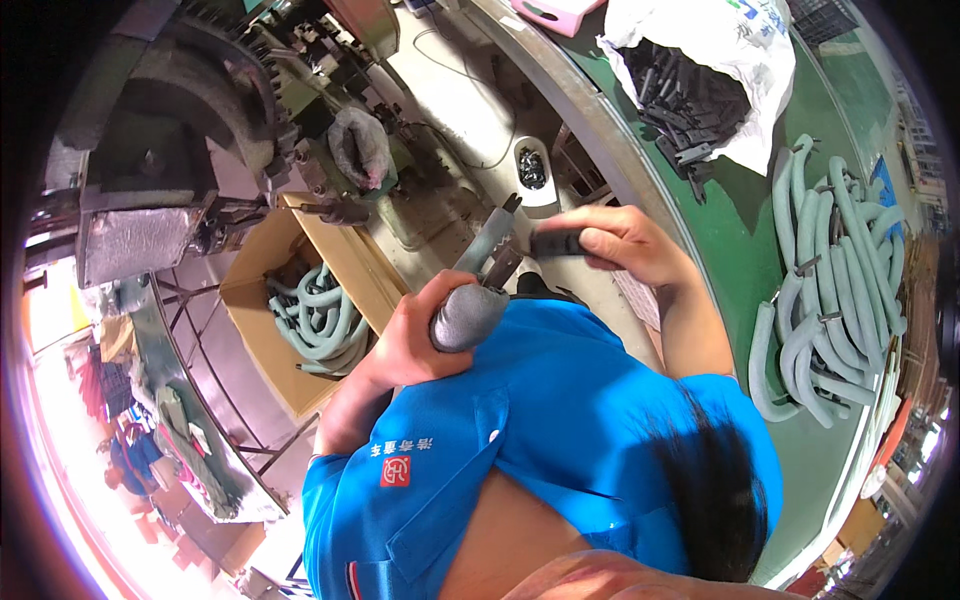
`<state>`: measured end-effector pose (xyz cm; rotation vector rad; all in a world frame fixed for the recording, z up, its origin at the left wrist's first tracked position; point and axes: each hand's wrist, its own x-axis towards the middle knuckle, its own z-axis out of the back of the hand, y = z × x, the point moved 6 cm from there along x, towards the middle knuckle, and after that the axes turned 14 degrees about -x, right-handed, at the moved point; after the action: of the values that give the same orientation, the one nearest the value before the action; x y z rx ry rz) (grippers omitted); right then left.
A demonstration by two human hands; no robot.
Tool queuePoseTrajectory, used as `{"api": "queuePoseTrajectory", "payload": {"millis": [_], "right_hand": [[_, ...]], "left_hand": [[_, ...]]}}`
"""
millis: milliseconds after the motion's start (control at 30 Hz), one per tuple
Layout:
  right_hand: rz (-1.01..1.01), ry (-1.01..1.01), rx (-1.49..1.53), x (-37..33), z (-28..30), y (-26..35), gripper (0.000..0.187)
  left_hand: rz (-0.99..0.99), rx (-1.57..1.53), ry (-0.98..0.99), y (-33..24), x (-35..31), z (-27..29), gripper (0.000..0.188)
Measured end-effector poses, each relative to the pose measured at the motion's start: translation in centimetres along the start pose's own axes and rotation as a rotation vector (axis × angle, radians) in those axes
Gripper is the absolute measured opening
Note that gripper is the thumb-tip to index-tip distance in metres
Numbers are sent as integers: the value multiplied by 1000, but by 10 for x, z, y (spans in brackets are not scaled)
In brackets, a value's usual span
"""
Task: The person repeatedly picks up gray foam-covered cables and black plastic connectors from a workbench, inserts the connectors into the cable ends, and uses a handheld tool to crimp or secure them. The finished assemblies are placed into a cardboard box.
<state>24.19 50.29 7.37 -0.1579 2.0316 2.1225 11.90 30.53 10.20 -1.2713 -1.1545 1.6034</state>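
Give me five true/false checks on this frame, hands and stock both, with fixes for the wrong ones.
1. The left grip is closed around a grey foam-covered tube. True.
2. The right grip holds nothing. False: the right grip holds a black part.
3. The white bag lies open with black pieces at its mouth. True.
4. The cardboard box holds a heap of red cloths. False: the cardboard box holds curved grey-green tubes.
5. A pile of grey-green tubes lies on the green tabletop, to the person's right. True.
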Motion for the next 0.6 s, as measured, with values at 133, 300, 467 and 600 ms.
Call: {"api": "queuePoseTrajectory", "payload": {"millis": [133,300,467,600], "right_hand": [[-33,26,-67,16,-18,21,34],[-18,29,-81,31,-19,27,40],[3,157,-127,49,-36,45,37],[61,466,-339,65,-55,59,31]], "left_hand": [[16,-60,-23,4,-9,2,66],[-19,-75,-88,3,-25,9,67],[-100,-71,-105,-1,-39,14,62],[47,-109,-17,-3,-48,5,59]]}}
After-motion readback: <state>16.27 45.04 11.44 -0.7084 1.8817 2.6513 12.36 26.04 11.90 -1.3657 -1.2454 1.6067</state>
